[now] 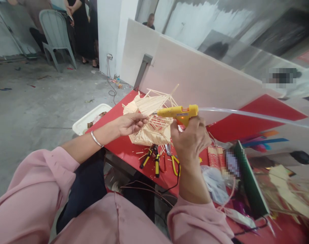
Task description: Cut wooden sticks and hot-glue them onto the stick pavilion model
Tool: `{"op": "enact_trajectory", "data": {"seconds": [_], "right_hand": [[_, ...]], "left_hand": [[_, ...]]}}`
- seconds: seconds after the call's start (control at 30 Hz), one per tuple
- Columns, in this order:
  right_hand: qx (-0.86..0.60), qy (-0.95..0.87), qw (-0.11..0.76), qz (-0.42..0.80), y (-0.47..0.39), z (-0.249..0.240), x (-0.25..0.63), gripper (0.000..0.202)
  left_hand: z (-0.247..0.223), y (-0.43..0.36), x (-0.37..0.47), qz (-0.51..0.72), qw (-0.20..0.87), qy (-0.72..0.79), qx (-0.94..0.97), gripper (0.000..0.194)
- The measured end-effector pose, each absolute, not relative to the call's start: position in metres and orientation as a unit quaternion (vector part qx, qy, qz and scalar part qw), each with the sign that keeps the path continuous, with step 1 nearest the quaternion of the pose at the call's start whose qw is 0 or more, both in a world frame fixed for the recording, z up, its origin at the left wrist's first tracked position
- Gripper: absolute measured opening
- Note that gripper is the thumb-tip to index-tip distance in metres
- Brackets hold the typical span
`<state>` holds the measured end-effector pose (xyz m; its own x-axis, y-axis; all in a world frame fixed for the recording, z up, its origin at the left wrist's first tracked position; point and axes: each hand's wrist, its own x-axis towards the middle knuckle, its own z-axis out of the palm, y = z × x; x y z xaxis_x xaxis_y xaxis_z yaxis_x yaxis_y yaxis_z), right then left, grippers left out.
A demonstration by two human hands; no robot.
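Observation:
My right hand (pixel 191 139) is wrapped round a yellow glue gun (pixel 169 112), with a long clear glue stick (pixel 225 110) trailing from its back to the right. The gun points left, its small orange light lit. Close to the nozzle, my left hand (pixel 131 124) is pinched shut; what sits between its fingertips is too small to make out. Behind and below both hands stands a model built of thin wooden sticks (pixel 153 104), with a slanted roof-like panel, partly hidden by the gun and my fingers.
On the red table (pixel 129 152) lie black-and-yellow pliers (pixel 157 162), another yellow-handled tool (pixel 174 165) and stick scraps. A plastic bag (pixel 215 183) and a green-sided box (pixel 251 179) are at right. White panels (pixel 195 74) rise behind; a white tray (pixel 80 123) sits left. People stand beyond.

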<state>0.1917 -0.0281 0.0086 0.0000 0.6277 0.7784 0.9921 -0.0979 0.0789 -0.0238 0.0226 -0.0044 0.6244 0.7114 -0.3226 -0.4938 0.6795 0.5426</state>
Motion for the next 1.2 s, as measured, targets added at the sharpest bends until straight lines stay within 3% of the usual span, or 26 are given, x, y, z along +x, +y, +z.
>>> {"op": "enact_trajectory", "data": {"seconds": [0.5,1.2], "right_hand": [[-0.654,-0.630,0.275,-0.317,-0.0306,0.0133,0.1901,0.044],[-0.639,-0.638,0.272,-0.332,-0.0297,0.0127,0.1922,0.041]], "left_hand": [[-0.0060,0.0241,-0.0240,0.356,0.859,0.291,0.224,0.010],[-0.0093,0.0285,-0.0238,0.350,0.858,0.302,0.224,0.011]]}}
